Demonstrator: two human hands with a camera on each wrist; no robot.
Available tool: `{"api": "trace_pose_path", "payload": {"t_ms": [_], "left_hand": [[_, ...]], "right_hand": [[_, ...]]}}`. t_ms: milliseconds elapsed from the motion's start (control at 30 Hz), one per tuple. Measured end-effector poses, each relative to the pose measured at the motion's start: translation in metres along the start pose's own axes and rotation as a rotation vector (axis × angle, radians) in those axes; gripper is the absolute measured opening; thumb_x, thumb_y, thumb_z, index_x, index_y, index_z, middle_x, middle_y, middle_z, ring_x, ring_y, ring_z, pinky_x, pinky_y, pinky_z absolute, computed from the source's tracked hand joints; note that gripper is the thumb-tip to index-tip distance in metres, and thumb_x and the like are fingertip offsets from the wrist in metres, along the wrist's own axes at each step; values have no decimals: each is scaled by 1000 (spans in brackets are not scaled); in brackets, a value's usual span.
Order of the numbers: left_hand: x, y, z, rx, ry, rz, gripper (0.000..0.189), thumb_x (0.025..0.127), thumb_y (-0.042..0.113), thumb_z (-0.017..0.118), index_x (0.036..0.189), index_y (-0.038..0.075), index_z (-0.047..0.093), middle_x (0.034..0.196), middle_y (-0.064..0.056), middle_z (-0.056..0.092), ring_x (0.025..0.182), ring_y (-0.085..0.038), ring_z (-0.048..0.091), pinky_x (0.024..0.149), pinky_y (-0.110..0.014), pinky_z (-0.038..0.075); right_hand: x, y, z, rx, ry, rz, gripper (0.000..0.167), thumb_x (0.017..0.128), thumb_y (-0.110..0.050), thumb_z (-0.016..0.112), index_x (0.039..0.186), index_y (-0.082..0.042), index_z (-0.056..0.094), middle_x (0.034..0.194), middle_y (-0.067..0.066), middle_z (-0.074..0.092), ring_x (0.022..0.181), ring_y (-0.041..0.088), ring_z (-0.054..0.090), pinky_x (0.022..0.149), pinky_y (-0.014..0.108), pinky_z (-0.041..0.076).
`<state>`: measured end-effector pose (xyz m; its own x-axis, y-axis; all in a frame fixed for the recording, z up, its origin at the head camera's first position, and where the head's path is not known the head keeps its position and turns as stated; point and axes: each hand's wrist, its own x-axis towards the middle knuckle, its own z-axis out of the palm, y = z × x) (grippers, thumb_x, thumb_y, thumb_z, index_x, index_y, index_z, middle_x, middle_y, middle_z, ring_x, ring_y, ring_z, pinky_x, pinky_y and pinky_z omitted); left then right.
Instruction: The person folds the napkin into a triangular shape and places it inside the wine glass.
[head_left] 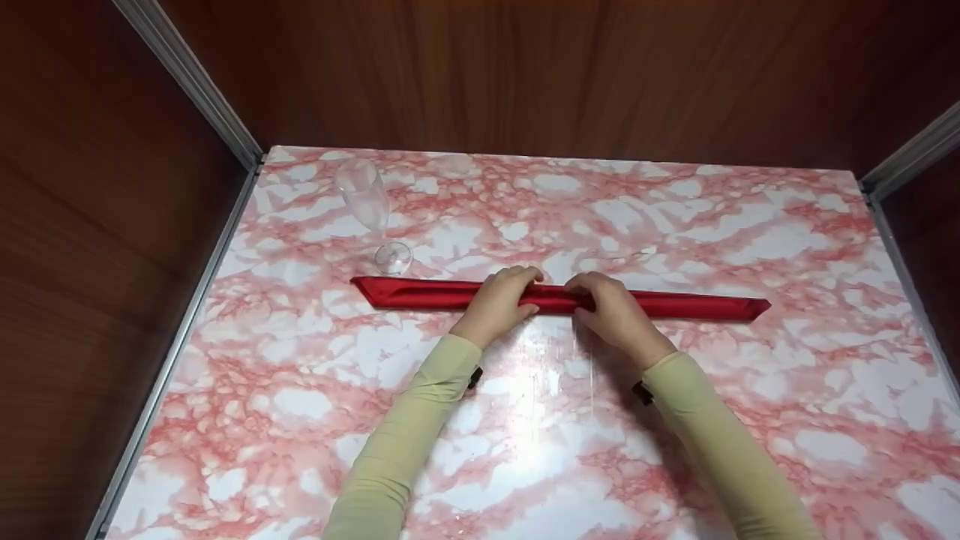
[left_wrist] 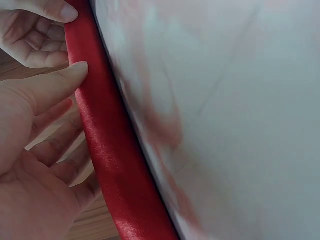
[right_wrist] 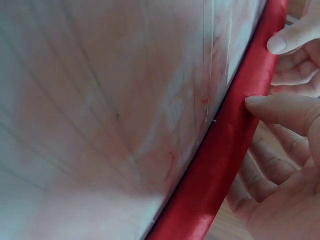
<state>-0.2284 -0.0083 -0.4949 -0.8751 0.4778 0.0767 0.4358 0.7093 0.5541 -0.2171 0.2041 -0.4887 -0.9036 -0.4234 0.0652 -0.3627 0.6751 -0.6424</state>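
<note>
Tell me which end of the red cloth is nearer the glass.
The left end of the red cloth, close by the glass; the right end lies far off, past the right hand.

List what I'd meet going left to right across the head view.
Left wood-brown panel, clear stemmed glass, left hand's grip, right hand's grip, right wood-brown panel.

No text, label, brand, number or sign can be read in the head view or in either wrist view. No lettering is seen on the red cloth [head_left: 427,293], the stemmed glass [head_left: 363,196] or the marbled worktop [head_left: 300,409]. On the small dark wrist pieces [head_left: 643,393], any marking would perhaps be too small to be made out.
</note>
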Motion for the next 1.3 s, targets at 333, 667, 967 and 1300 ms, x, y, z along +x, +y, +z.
{"api": "trace_pose_path", "payload": {"t_ms": [333, 667, 967, 1300], "left_hand": [[5, -1, -1, 12, -13, -35, 37, 87, 18, 72, 121, 11, 59, 113, -5, 64, 107, -21, 57, 91, -38, 43], [12, -2, -2, -10, -3, -28, 37, 85, 13, 73, 118, 8, 59, 101, -4, 66, 96, -19, 61, 87, -33, 46], [15, -5, -2, -75, -16, -42, 36, 85, 10, 73, 118, 5, 60, 102, -5, 68, 97, -19, 62, 88, -31, 46], [25, -6, -9, -174, -102, -72, 32, 86, 11, 71, 115, 3, 60, 104, -9, 67, 97, -19, 62, 87, -29, 46]], "right_hand": [[2, 2, -2, -4, 36, -25, 27, 79, 9, 67, 105, -1, 65, 103, 13, 62, 99, 27, 57, 90, 42, 44], [-5, 1, -7, 64, 82, -10, 28, 79, 9, 69, 105, -2, 65, 99, 10, 63, 95, 24, 58, 85, 41, 47], [-4, -5, -6, 121, 40, -5, 27, 80, 11, 66, 105, 0, 65, 90, 13, 66, 80, 22, 61, 72, 37, 50], [1, 1, -4, 124, 9, 40, 33, 78, 11, 68, 109, 1, 63, 99, 15, 64, 90, 29, 59, 81, 42, 49]]}}
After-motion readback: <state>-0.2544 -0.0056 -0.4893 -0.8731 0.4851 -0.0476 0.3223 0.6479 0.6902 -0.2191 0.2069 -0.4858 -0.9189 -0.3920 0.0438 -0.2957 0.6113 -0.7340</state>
